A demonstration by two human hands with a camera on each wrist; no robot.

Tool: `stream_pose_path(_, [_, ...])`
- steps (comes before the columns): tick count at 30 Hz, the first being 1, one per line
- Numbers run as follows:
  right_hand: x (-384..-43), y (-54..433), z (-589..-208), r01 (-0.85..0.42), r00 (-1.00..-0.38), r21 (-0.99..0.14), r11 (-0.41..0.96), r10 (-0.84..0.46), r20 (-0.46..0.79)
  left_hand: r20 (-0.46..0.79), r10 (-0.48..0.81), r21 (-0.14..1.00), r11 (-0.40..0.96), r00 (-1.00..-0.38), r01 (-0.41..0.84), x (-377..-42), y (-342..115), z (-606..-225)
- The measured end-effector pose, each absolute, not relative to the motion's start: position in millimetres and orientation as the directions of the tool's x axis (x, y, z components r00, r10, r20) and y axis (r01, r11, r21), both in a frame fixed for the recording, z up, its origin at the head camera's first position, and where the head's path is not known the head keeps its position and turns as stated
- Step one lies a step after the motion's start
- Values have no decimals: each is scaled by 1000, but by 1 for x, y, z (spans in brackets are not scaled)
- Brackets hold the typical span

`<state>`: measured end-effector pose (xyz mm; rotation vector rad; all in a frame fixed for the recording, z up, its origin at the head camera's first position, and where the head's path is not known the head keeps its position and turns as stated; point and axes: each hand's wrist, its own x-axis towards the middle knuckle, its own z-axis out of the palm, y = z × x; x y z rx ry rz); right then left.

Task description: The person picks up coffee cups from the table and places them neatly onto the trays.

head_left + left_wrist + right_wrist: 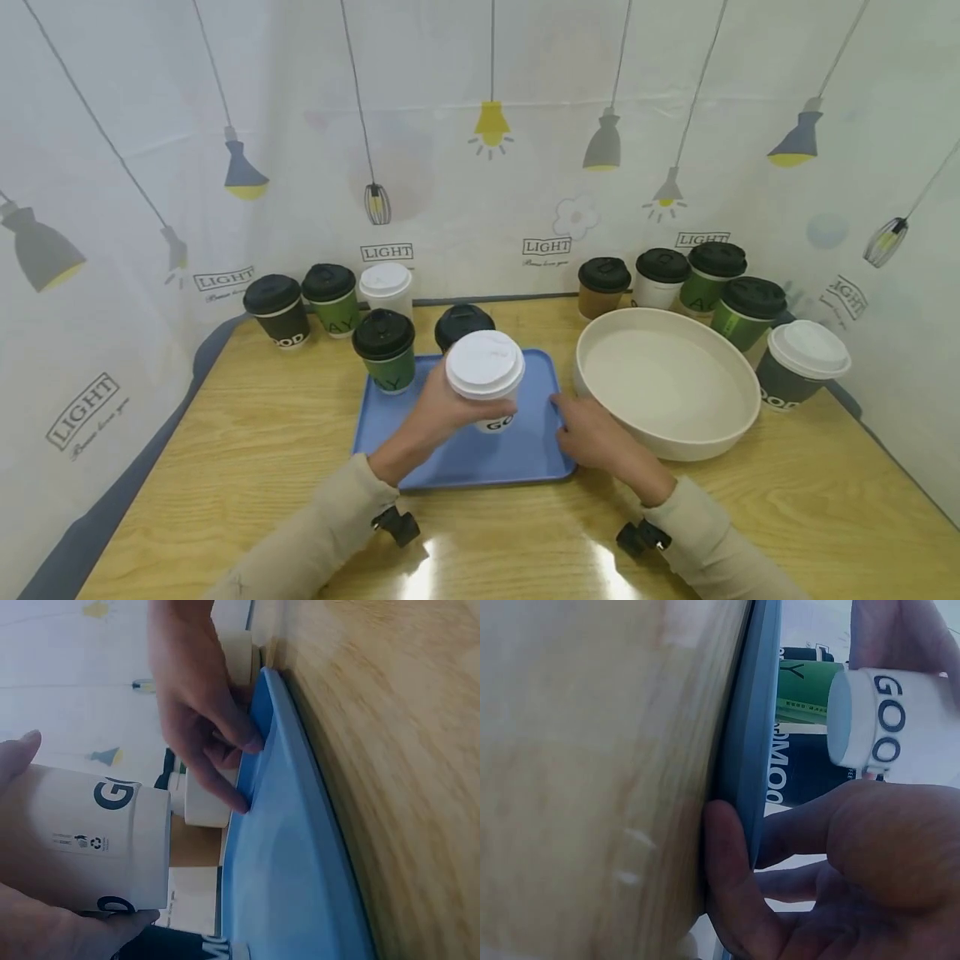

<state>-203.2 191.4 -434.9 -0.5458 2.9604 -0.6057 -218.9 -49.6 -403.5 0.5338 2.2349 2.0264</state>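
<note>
My left hand (pixel 442 408) grips a white paper cup (pixel 495 417) with a white lid and dark lettering. In the left wrist view, the base of this cup (pixel 150 847) is apart from the blue tray (pixel 277 885), held above it. At the tray's right side, my right hand (pixel 600 435) pinches the rim. The right wrist view shows its thumb (pixel 727 840) outside the rim and other fingers inside. On the tray (pixel 480 462) stand a green cup (pixel 390 371) with a black lid and a dark cup (pixel 810 769), whose black lid (pixel 461 321) shows behind the white cup.
A large round cream bowl (pixel 675 383) is right of the tray. Behind and left stand a dark cup (pixel 283 325), a green cup (pixel 337 312) and a white cup (pixel 390 287). Several more lidded cups, including a dark one with white lid (pixel 787 379), surround the bowl.
</note>
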Motion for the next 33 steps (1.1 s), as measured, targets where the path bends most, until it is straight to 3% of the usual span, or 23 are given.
stream_pose_path(11, [-202, 195, -434, -322, -941, -404, 856, -336, 37, 77, 274, 963, 228, -959, 142, -232, -9, -419])
stream_pose_path(19, [-201, 195, -433, -287, -944, -442, 850, -329, -20, 81, 290, 951, 263, -954, 161, -242, 8, -435])
stream_pose_path(27, [-202, 194, -434, -317, -939, -398, 861, -344, 6, 87, 231, 962, 235, -969, 142, -257, 21, -440])
stream_pose_path(33, [-203, 192, -432, -292, -938, -412, 863, -343, -53, 64, 159, 944, 310, -985, 111, -264, 31, -441])
